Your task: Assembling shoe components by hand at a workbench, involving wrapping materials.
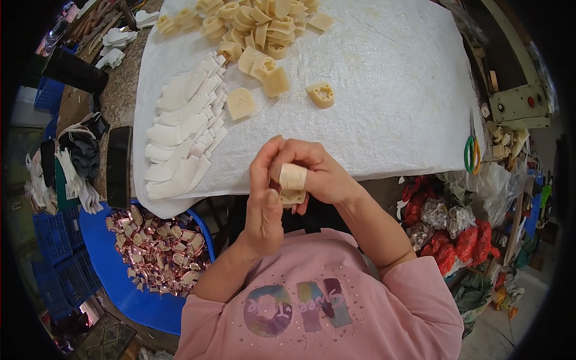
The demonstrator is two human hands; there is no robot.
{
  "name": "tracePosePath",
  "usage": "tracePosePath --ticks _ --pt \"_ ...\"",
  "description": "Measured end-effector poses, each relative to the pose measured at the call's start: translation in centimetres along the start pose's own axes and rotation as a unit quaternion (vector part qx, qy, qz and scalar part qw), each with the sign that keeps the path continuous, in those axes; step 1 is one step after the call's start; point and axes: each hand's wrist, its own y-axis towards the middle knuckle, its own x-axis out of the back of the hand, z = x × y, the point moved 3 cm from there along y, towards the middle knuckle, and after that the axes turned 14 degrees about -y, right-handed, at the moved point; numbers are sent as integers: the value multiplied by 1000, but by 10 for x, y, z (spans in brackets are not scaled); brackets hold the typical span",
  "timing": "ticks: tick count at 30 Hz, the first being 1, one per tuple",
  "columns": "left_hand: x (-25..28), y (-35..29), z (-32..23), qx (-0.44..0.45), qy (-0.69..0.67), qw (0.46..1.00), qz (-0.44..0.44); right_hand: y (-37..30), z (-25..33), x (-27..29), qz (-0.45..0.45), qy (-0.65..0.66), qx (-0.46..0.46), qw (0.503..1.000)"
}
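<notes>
My left hand (pixel 265 210) and my right hand (pixel 321 174) are closed together at the table's near edge, above my lap. Between them is a small beige shoe heel (pixel 292 197), mostly hidden by the fingers. A pale band (pixel 293 177) crosses my right thumb. Ahead on the table lie a single hollow heel (pixel 321 95) and a flat-sided beige heel (pixel 241 104). More of these form a heap (pixel 258 24) at the far side. White curved strips (pixel 183 129) overlap in rows to the left of my hands.
White woven sheeting (pixel 384 90) covers the table. A blue tub (pixel 144 309) at the lower left holds many metallic-pink pieces (pixel 159 246). Scissors (pixel 471 153) hang at the right edge. A phone (pixel 119 165) lies on the left; red plastic bags (pixel 465 243) are low on the right.
</notes>
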Motion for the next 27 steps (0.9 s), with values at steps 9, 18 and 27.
tracePosePath --ticks 9,18,27 --pt "2 3 0 -88 74 988 -101 -5 -17 -23 -143 -165 219 951" --pt "2 3 3 -101 45 987 -115 -8 -15 -30 -182 -145 269 935" --pt "11 5 7 38 -103 994 4 -12 -16 -10 -108 -1 57 992"
